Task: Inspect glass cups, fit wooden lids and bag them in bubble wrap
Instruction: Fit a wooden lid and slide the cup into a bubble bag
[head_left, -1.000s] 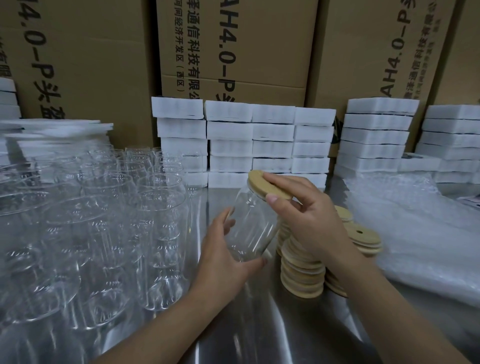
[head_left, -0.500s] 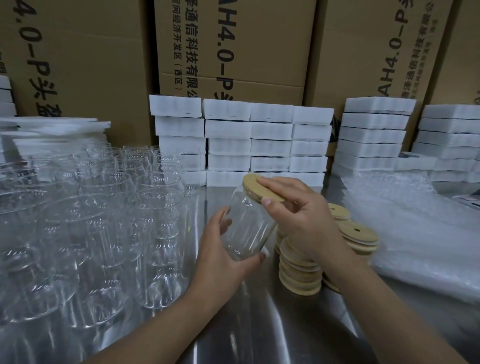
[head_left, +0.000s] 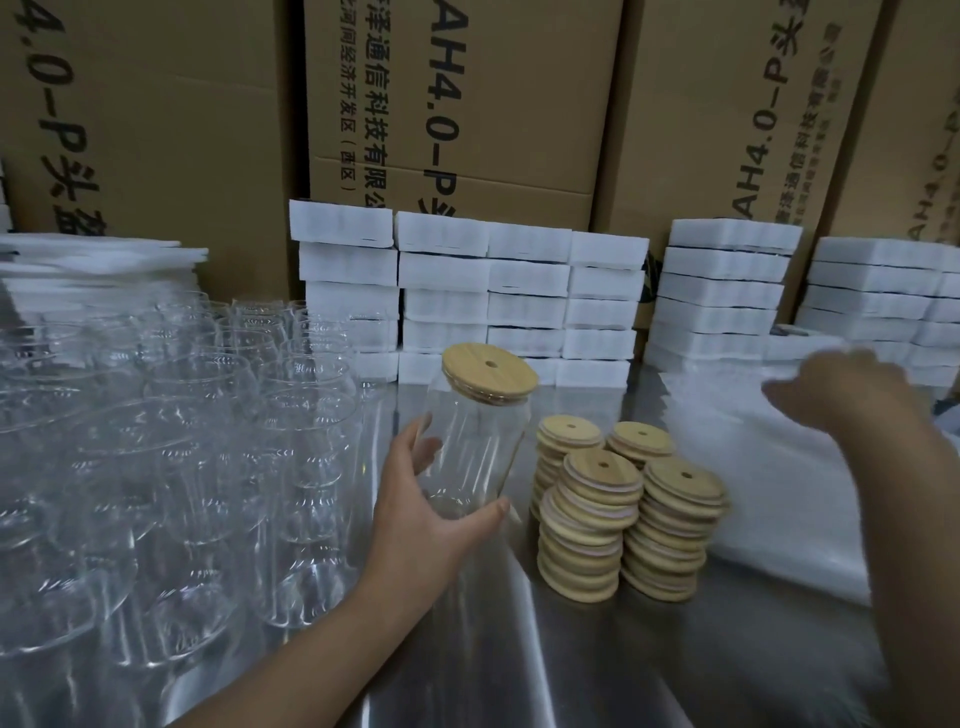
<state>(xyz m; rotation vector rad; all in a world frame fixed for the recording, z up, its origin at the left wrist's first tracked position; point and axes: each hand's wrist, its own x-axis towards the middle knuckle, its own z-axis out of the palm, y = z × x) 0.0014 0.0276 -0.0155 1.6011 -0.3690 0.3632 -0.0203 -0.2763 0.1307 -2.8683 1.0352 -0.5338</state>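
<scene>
Cartons (head_left: 467, 104) stamped "AH4.0-P" with Chinese characters back the steel table (head_left: 571, 654), white foam blocks (head_left: 524, 275) stacked below them. Left hand (head_left: 415, 519) curls round the tilted glass cup (head_left: 475, 441), wooden lid (head_left: 488, 371) on; right hand (head_left: 841, 395) blurs over bubble wrap (head_left: 779, 499), grip unclear.

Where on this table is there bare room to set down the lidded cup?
Bare steel table lies in front of the lid stacks and runs below the lidded cup between them and the empty glasses. Crowded: glasses on the left, bubble wrap on the right.
</scene>
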